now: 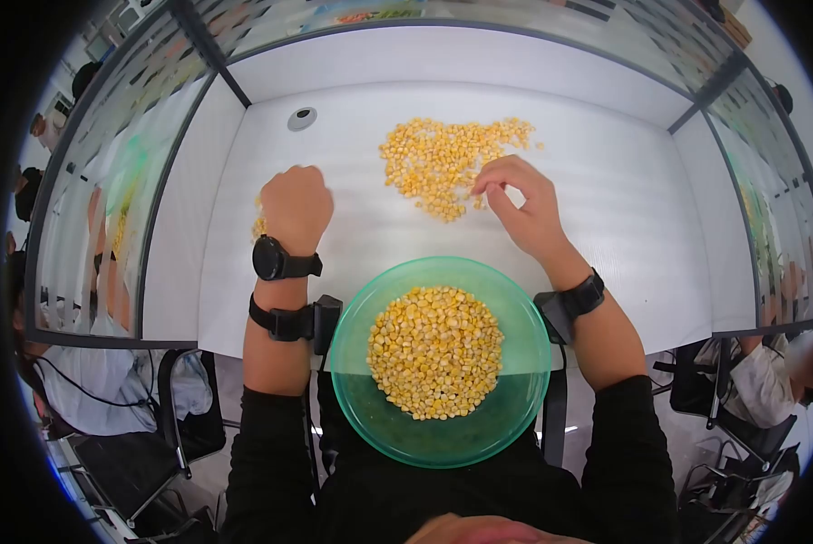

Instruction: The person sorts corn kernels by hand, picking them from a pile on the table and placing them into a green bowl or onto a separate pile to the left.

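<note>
Loose yellow corn kernels (433, 154) lie spread on the white desk, towards its back. My right hand (522, 201) is at their right edge, thumb and index finger curved towards each other at the kernels; whether a kernel is between the fingertips is too small to tell. On the left, my left hand (297, 208) is closed with its back up, and its fingertips are hidden. A few kernels (259, 222) show beside its wrist. Between my forearms, a green translucent bowl (356, 399) holds a heap of corn kernels (435, 354) at my lap.
The white desk (624, 218) has low partitions at the back (461, 59) and sides. A round cable hole (302, 118) is at the back left. Other people sit beyond the left and right partitions, near black chairs (125, 467).
</note>
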### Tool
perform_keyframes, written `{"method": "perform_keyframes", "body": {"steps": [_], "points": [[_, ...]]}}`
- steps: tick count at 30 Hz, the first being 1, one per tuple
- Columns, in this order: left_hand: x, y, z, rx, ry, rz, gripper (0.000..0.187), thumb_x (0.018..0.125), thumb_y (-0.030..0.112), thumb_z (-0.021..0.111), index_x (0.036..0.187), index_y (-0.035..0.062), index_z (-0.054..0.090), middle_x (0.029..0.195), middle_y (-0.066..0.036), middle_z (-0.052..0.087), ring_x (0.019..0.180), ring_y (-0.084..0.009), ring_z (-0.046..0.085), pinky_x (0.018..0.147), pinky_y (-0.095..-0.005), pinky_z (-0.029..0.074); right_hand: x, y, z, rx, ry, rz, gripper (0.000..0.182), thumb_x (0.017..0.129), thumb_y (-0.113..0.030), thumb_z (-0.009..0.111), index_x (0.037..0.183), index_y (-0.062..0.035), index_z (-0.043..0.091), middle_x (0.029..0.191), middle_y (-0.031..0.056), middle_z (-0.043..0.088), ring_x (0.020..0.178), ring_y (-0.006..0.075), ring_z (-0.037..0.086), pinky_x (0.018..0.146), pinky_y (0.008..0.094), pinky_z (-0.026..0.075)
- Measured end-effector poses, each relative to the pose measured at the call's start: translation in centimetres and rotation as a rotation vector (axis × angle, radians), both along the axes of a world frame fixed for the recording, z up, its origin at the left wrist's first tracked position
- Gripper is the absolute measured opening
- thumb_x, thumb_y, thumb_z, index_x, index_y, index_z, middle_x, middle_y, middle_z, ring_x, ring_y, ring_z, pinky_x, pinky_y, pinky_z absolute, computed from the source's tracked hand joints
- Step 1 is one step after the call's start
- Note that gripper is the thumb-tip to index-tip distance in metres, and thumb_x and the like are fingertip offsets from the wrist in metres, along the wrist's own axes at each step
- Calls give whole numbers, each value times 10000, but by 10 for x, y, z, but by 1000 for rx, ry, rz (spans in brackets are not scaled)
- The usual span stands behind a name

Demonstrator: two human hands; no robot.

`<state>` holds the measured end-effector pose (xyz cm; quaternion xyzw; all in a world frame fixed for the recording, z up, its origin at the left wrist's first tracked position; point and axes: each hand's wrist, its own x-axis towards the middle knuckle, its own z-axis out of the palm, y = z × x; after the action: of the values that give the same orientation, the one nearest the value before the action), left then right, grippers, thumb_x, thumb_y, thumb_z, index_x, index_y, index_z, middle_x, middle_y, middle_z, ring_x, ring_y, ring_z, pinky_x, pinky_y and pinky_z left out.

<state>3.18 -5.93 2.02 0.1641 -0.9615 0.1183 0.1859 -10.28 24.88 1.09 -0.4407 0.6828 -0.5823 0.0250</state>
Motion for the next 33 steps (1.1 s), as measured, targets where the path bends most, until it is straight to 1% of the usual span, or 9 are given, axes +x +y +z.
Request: {"method": "perform_keyframes", "body": {"steps": [1, 4, 7, 10, 16, 19, 22, 29, 33], "points": [[-4, 2, 0, 41, 65, -112, 200, 869, 225, 727, 750, 72, 678, 740, -115, 689, 688, -341, 691, 615, -426, 540, -1, 0, -2, 54, 182, -159, 147, 918, -31, 652, 1024, -63, 749, 1091, 71, 705, 872, 170, 656, 781, 311, 531], [-18, 17, 2, 214, 154, -297, 302, 914, 309, 744, 742, 79, 652, 713, -87, 657, 670, -321, 660, 617, -421, 523, 6, -5, 0, 265, 190, -375, 309, 900, -8, 672, 1194, -98, 692, 1056, 40, 708, 742, 144, 651, 664, 305, 536], [-26, 36, -9, 331, 163, -362, 327, 940, 333, 742, 750, 82, 652, 712, -72, 658, 660, -300, 657, 609, -410, 519, 6, -7, -8, 325, 144, -371, 434, 891, -31, 696, 1307, -133, 627, 1047, 39, 700, 693, 161, 648, 645, 326, 553], [-30, 48, -11, 436, 64, -373, 319, 948, 334, 739, 763, 88, 660, 729, -66, 674, 653, -276, 663, 599, -398, 519, 7, -7, -9, 364, 158, -316, 352, 886, -78, 692, 1234, -114, 649, 1046, 69, 695, 774, 237, 694, 718, 370, 579], [-32, 56, -16, 591, -7, -572, 241, 949, 329, 730, 894, 99, 682, 782, -54, 683, 681, -265, 673, 628, -396, 530, 8, -12, -22, 302, 178, -167, 353, 893, -51, 677, 1242, -94, 644, 1113, 126, 661, 907, 290, 714, 818, 396, 594], [-33, 57, -24, 596, 26, -660, 202, 943, 288, 762, 966, 106, 677, 768, -32, 650, 649, -223, 642, 612, -369, 513, 11, -14, -21, 268, 207, -94, 345, 892, -5, 671, 1228, -82, 648, 1156, 128, 647, 971, 288, 713, 848, 392, 597], [-33, 57, -23, 625, -27, -667, 174, 949, 254, 755, 1005, 109, 677, 782, -32, 642, 652, -218, 635, 614, -364, 507, 12, -16, -23, 235, 157, -39, 295, 914, 33, 682, 1197, -46, 672, 1169, 113, 649, 989, 240, 698, 876, 334, 608], [-34, 60, -28, 642, 29, -713, 141, 939, 159, 736, 1044, 88, 675, 830, -44, 648, 665, -217, 644, 645, -346, 534, 14, -16, -21, 235, 209, -118, 225, 928, 6, 707, 1139, -71, 702, 1194, 93, 641, 963, 230, 694, 838, 330, 608], [-31, 61, -21, 730, 51, -703, 215, 892, 41, 693, 1101, 58, 645, 947, -78, 650, 699, -222, 658, 689, -329, 563, 20, -13, -9, 277, 208, -16, 211, 918, -33, 726, 1121, -88, 712, 1031, 77, 669, 868, 216, 677, 763, 336, 586]]}}
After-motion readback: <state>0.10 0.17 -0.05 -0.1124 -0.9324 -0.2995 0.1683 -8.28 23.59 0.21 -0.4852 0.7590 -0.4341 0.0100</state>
